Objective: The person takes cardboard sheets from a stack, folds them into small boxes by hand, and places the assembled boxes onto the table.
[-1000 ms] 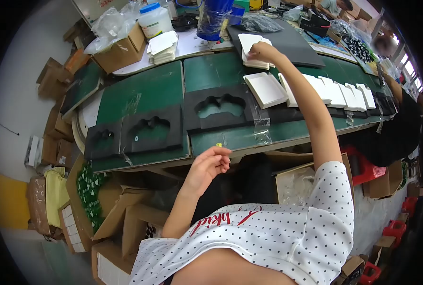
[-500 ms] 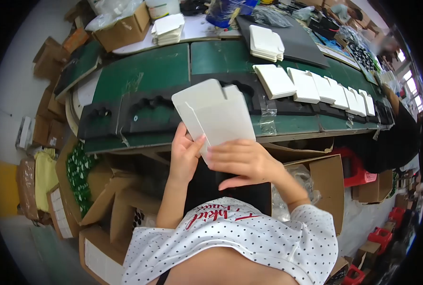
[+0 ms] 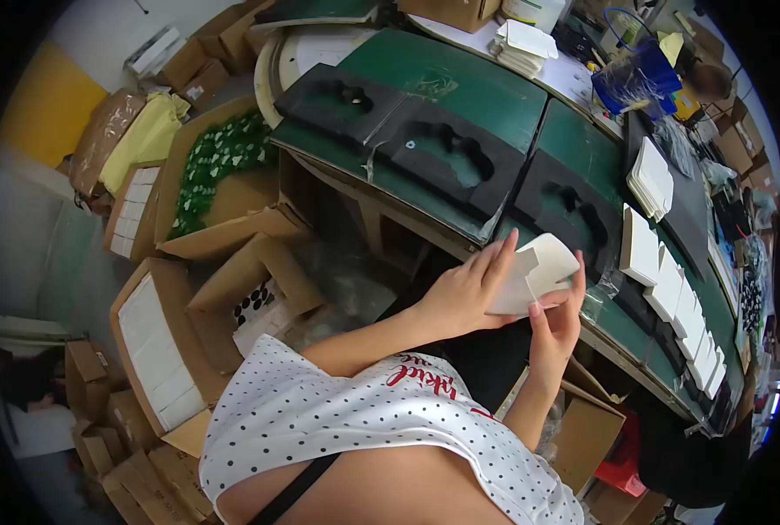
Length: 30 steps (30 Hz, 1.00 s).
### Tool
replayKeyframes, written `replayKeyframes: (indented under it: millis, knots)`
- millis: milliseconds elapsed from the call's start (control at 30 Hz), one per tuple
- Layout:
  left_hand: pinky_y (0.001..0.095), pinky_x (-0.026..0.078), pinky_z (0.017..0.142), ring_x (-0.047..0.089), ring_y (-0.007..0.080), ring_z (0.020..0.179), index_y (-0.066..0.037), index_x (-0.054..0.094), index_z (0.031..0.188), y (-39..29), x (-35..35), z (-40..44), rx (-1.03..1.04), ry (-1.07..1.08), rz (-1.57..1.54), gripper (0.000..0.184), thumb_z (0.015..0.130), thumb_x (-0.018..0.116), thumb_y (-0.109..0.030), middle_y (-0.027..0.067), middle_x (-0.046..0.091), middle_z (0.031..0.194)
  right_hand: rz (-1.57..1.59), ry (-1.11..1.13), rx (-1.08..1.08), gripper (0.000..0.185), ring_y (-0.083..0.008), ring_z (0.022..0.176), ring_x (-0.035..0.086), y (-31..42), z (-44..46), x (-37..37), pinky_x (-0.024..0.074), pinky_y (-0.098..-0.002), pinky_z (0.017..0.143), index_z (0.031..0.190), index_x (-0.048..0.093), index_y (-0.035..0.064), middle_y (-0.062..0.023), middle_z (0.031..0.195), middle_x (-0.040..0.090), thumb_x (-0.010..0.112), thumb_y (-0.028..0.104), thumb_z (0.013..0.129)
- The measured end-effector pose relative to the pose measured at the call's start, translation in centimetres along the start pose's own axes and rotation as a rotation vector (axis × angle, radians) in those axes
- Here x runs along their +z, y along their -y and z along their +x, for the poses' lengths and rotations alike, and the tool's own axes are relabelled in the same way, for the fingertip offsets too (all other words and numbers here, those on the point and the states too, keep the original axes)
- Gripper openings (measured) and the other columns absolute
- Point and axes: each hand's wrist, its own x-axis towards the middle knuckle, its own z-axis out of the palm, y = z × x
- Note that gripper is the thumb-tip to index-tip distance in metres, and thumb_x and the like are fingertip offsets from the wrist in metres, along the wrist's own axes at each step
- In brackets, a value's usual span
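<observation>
Between my two hands is a folded white card piece, held in front of the table's front edge. My left hand is wrapped round its left side, fingers pointing up. My right hand grips its right side, thumb on the near face. Just beyond lie black foam trays with shaped cut-outs on the green table. A row of white boxes runs along the table to the right, and a stack of flat white cards lies behind it.
Open cartons stand on the floor at the left, one with green-and-white items, another with white boxes. A blue bin and another white stack are at the back. A red stool is below the table.
The view has turned left. My right hand came back from the stack with a flat white card, which both hands now hold, and the card is now bent into a folded shape.
</observation>
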Motion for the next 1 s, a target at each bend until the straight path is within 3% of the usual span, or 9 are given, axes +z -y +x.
replayKeyframes:
  millis: [167, 200, 367, 433, 467, 567, 733, 833, 1000]
  knots:
    - [0.0330, 0.038, 0.087, 0.044, 0.0261, 0.109, -0.002, 0.004, 0.136, -0.7, 0.5, -0.7, -0.350, 0.127, -0.760, 0.074, 0.083, 0.054, -0.014, 0.0238, 0.035, 0.125, 0.116, -0.332, -0.104, 0.041, -0.0243, 0.121, 0.034, 0.9, 0.4, 2.2, 0.0323, -0.0364, 0.095, 0.115, 0.040, 0.0021, -0.0177, 0.139, 0.018, 0.054, 0.000, 0.077]
    - [0.0304, 0.034, 0.089, 0.044, 0.0203, 0.107, -0.003, 0.013, 0.134, -1.1, 1.2, -0.4, -0.168, -0.122, -0.829, 0.062, 0.085, 0.049, -0.009, 0.0190, 0.037, 0.123, 0.099, -0.363, -0.180, 0.038, -0.0227, 0.114, 0.042, 0.2, 0.4, 2.3, 0.0368, -0.0328, 0.091, 0.117, 0.039, 0.0021, -0.0188, 0.131, 0.033, 0.052, 0.003, 0.081]
    - [0.0255, 0.037, 0.078, 0.044, 0.0111, 0.088, -0.005, 0.038, 0.110, -0.6, 0.8, -0.4, -0.296, -0.071, -0.924, 0.027, 0.086, 0.047, -0.010, 0.0051, 0.046, 0.098, 0.049, -0.447, -0.055, 0.020, -0.0157, 0.090, 0.052, -1.4, -1.5, 1.9, 0.0413, -0.0268, 0.079, 0.102, 0.046, 0.0017, -0.0122, 0.101, 0.055, 0.050, 0.014, 0.086]
    - [0.0244, 0.036, 0.074, 0.044, 0.0112, 0.084, -0.003, 0.047, 0.098, 0.2, 1.4, -1.0, -0.370, -0.099, -0.873, 0.016, 0.087, 0.047, -0.015, 0.0040, 0.047, 0.090, 0.079, -0.437, -0.047, 0.014, -0.0152, 0.088, 0.051, -1.7, -1.8, 1.8, 0.0406, -0.0266, 0.078, 0.092, 0.049, 0.0015, -0.0133, 0.100, 0.056, 0.052, 0.013, 0.085]
    - [0.0231, 0.038, 0.070, 0.048, 0.0133, 0.082, -0.002, 0.051, 0.084, 1.0, 2.0, -0.6, -0.190, -0.236, -0.696, 0.017, 0.086, 0.050, -0.019, 0.0088, 0.050, 0.094, 0.099, -0.438, -0.026, 0.010, -0.0140, 0.085, 0.051, -1.7, -1.8, 2.1, 0.0397, -0.0259, 0.077, 0.083, 0.049, 0.0018, -0.0131, 0.098, 0.056, 0.052, 0.011, 0.085]
    - [0.0254, 0.038, 0.080, 0.048, 0.0164, 0.098, -0.001, 0.056, 0.095, 0.5, 1.0, -0.1, -0.126, -0.254, -0.767, 0.019, 0.088, 0.046, -0.016, 0.0118, 0.052, 0.103, 0.105, -0.389, -0.079, 0.006, -0.0146, 0.088, 0.051, -1.7, -1.9, 2.3, 0.0392, -0.0269, 0.080, 0.081, 0.048, 0.0007, -0.0141, 0.099, 0.056, 0.053, 0.003, 0.082]
    - [0.0357, 0.040, 0.084, 0.052, 0.0228, 0.091, -0.003, 0.020, 0.127, 0.1, 1.9, -0.4, -0.057, -0.357, -1.071, 0.051, 0.085, 0.049, -0.009, 0.0120, 0.055, 0.091, 0.274, -0.286, -0.075, 0.009, -0.0227, 0.090, 0.056, -0.8, -0.9, 2.5, 0.0436, -0.0337, 0.081, 0.083, 0.045, 0.0005, -0.0143, 0.093, 0.055, 0.052, -0.003, 0.080]
    - [0.0345, 0.040, 0.083, 0.052, 0.0249, 0.092, -0.002, 0.044, 0.106, 1.8, 0.7, 0.2, 0.238, -0.174, -0.711, 0.032, 0.080, 0.059, -0.014, 0.0105, 0.052, 0.088, 0.375, -0.269, -0.076, 0.021, -0.0247, 0.090, 0.055, -1.4, -0.8, 2.7, 0.0420, -0.0351, 0.083, 0.092, 0.037, 0.0032, -0.0144, 0.090, 0.054, 0.052, -0.004, 0.079]
    - [0.0337, 0.041, 0.083, 0.054, 0.0244, 0.090, -0.001, 0.048, 0.100, 0.6, 0.4, -0.1, -0.060, -0.222, -0.849, 0.028, 0.076, 0.060, -0.005, 0.0099, 0.052, 0.090, 0.326, -0.206, -0.215, 0.023, -0.0215, 0.088, 0.055, -1.7, -0.9, 3.1, 0.0428, -0.0310, 0.081, 0.094, 0.042, 0.0013, -0.0127, 0.091, 0.054, 0.056, -0.002, 0.077]
